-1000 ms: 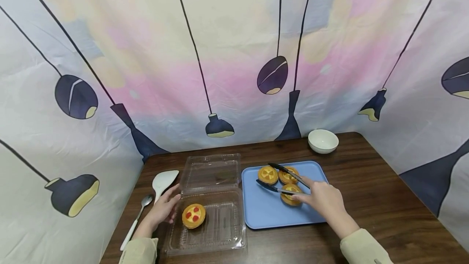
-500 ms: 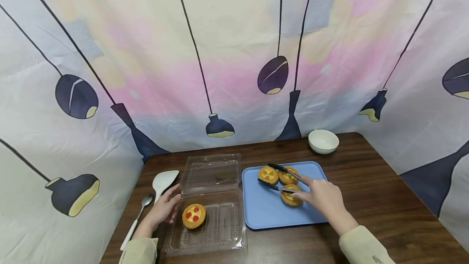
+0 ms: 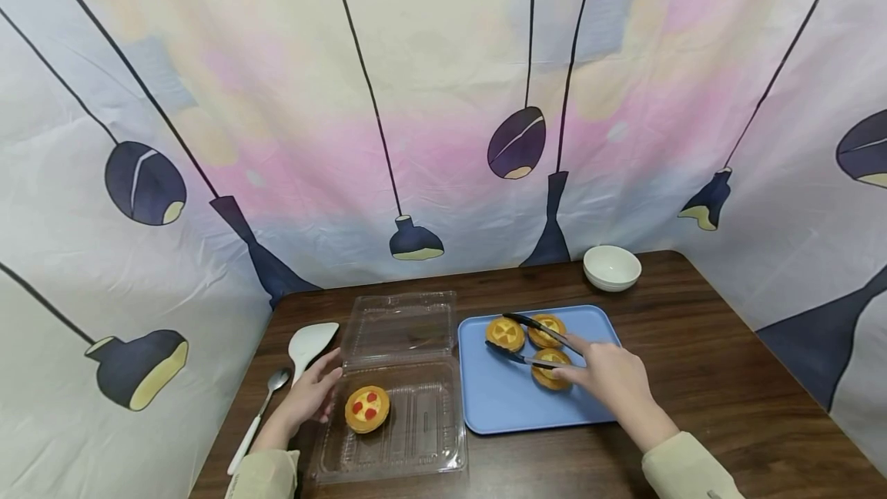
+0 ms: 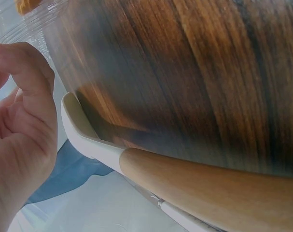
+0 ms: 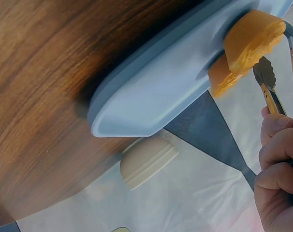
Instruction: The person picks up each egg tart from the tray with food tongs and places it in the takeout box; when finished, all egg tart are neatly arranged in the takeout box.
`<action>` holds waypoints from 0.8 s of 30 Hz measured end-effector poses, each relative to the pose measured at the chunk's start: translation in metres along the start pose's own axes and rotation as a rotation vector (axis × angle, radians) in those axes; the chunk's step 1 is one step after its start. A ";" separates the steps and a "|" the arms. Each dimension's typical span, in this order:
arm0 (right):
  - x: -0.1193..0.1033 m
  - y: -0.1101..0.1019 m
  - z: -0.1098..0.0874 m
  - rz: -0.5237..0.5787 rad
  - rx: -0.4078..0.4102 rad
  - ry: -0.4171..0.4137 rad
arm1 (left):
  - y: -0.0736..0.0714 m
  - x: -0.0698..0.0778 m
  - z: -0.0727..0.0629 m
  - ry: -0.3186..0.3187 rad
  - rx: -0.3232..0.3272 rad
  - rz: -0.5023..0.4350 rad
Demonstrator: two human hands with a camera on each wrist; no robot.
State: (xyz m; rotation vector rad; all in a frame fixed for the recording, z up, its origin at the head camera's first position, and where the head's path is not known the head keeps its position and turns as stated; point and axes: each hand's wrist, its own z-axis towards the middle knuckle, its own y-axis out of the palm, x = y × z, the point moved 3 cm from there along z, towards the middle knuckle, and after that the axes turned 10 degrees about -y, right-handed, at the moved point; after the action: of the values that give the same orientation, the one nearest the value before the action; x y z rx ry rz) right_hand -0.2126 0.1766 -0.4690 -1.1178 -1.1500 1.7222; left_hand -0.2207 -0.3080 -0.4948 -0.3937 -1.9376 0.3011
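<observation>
My right hand grips black-tipped metal tongs, their arms spread. The tips straddle an egg tart at the back left of the blue tray. Two more tarts sit close by: one behind the tongs, the other partly covered by the near arm. My left hand holds nothing; its fingers are loosely bent, fingertips right at the left edge of the clear plastic clamshell box. Inside that box lies a tart with red pieces on top. In the right wrist view the tongs reach toward the tarts.
A white-headed spatula with a wooden handle lies beside my left hand. Left of it is a spoon with a white handle. The box's lid is folded back. A white bowl stands at the back right, near the patterned cloth.
The tongs' far tip has shifted slightly left, and the back-left tart has moved a little left and nearer. My left hand has stayed in place.
</observation>
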 end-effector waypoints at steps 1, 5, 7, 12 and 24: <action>-0.001 -0.001 0.000 0.001 0.003 0.000 | 0.000 0.000 0.000 0.000 -0.002 -0.002; -0.006 -0.004 -0.001 0.000 0.020 -0.004 | 0.000 0.000 0.000 0.001 -0.014 0.000; -0.009 -0.007 -0.001 0.002 0.035 -0.008 | 0.000 0.000 0.000 0.003 -0.015 0.003; -0.017 -0.012 -0.003 0.001 0.082 -0.025 | -0.001 0.000 0.001 0.006 -0.011 0.015; -0.043 -0.030 -0.005 0.021 0.118 -0.087 | -0.001 -0.002 0.002 0.001 -0.010 -0.001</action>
State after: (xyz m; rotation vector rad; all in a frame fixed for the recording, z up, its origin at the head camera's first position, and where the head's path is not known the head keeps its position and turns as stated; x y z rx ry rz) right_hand -0.1902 0.1478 -0.4313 -0.9954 -1.0774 1.8461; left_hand -0.2217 -0.3095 -0.4969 -0.3994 -1.9388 0.2902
